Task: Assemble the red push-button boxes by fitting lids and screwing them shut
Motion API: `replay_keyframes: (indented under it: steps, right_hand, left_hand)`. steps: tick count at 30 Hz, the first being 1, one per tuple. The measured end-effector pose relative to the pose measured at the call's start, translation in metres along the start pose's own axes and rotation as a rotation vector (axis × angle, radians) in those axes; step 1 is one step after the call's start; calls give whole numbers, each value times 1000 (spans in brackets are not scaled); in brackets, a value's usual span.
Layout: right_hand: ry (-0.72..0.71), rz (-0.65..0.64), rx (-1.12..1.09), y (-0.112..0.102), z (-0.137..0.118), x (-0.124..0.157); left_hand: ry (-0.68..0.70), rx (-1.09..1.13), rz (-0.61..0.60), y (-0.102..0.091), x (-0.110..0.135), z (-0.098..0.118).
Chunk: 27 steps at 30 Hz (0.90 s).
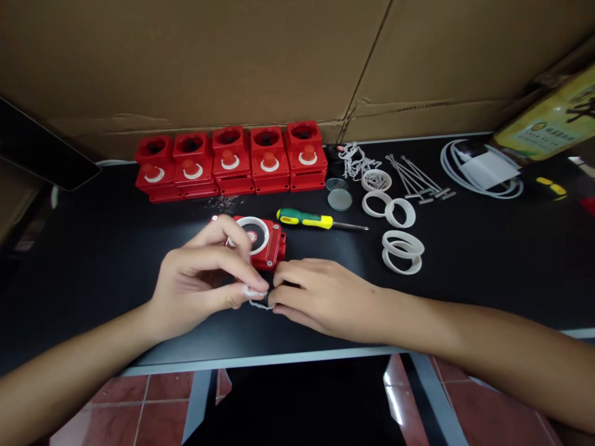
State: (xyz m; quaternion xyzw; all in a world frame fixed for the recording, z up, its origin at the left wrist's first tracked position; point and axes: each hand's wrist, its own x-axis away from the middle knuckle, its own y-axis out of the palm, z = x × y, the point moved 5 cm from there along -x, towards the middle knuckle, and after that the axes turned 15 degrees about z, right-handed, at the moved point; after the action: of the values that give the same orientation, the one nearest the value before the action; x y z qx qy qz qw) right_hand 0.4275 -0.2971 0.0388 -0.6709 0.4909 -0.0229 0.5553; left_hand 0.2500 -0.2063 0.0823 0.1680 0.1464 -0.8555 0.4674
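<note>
Between the thumb and forefinger of my left hand is a short pale cord, bent in a loop. My right hand is closed with its fingertips at the other end of that cord. Just beyond my fingers lies a red box with corner screws and a white ring around its round dark window. My left hand covers the box's left part. Past the box rests a screwdriver with a green and yellow handle, its tip pointing right.
Several red housings stand in a row at the back. Right of them are a tangle of pale cords, round glass discs, several white rings, metal T-shaped rods, a coiled white cable and a yellow package.
</note>
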Motion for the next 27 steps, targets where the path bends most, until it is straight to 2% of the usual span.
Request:
replay_keyframes:
  steps: [3,5,10,15,17,21,25,27]
  right_hand:
    - [8,1,12,-6,3,-1]
    - [71,22,-50,-16,8,-3]
    - [344,187,-430,-42,23,-8]
    - [462,232,-623,-43,25,-9]
    - [455,252,-661,-42,23,-10]
    - [328,346,-611,-44,18,-10]
    - [182,388,-516,-45,11,-9]
    - [156,383,-503,-43,8,-9]
  left_hand:
    - [-6,24,-5,0,0,1]
    - [-20,46,-52,3,1,2]
    - [47,-49,-101,8,0,5]
    - [68,-78,-152,11,-1,9]
    - [84,-92,-180,12,-1,11]
    - [106,-137,-156,12,0,11]
    - [74,-117,-144,14,5,4]
    - [32,-98,-141,14,9,0]
